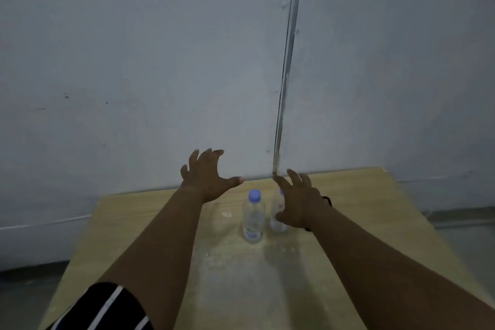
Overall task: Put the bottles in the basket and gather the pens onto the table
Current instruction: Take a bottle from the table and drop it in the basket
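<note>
Two clear plastic bottles with blue caps stand upright on a light wooden table (150, 228). The nearer bottle (253, 218) stands between my two hands. The second bottle (277, 209) is just right of it and partly hidden behind my right hand (300, 202), whose fingers are spread close beside it; contact cannot be told. My left hand (207, 177) hovers open, fingers apart, above and to the left of the nearer bottle. No basket or pens are in view.
A grey wall (134, 61) rises right behind the table's far edge, with a vertical metal seam (288, 61) running down it. The floor (32, 289) shows to the left and right of the table. A black striped sleeve (107, 308) is at the bottom left.
</note>
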A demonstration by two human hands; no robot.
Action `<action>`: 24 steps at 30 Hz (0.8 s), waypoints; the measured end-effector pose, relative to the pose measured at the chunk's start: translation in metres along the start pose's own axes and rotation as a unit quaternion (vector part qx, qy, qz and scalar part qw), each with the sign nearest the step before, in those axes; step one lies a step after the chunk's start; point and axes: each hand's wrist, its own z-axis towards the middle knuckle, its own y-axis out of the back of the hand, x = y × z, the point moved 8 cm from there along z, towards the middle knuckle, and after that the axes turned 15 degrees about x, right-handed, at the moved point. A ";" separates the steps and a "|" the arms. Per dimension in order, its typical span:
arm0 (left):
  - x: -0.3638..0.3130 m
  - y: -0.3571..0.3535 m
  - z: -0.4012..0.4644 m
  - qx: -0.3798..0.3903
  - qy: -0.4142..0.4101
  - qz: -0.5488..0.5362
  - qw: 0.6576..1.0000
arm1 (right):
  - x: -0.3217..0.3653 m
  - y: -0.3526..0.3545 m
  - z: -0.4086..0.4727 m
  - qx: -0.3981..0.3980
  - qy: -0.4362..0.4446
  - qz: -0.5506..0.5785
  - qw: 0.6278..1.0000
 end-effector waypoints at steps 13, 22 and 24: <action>0.012 -0.035 0.047 0.037 -0.030 -0.028 0.998 | -0.016 -0.025 0.034 -0.079 0.007 0.070 0.994; -0.108 -0.004 0.014 -0.163 -0.239 -0.098 0.952 | -0.053 0.000 -0.061 -0.222 -0.030 0.250 0.942; -0.152 -0.012 0.000 -0.183 -0.282 -0.104 0.936 | -0.078 -0.003 -0.095 -0.243 -0.045 0.298 0.922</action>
